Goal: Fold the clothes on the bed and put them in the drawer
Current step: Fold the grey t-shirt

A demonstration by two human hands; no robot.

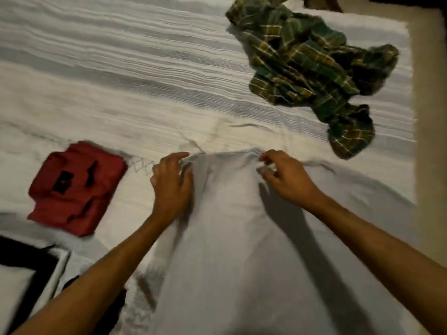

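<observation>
Both hands (pixel 225 175) pinch grey shirt (pixel 232 238) top edge on bed (pixel 108 81).

I am looking down at a bed covered by a white and grey striped woven bedspread (pixel 121 76). A folded red shirt (pixel 76 188) is lying on it at the left. A crumpled green and yellow plaid shirt (pixel 309 64) is sprawling at the far right. A pale grey garment (pixel 242 238) is spreading flat across the near edge in front of me.
</observation>
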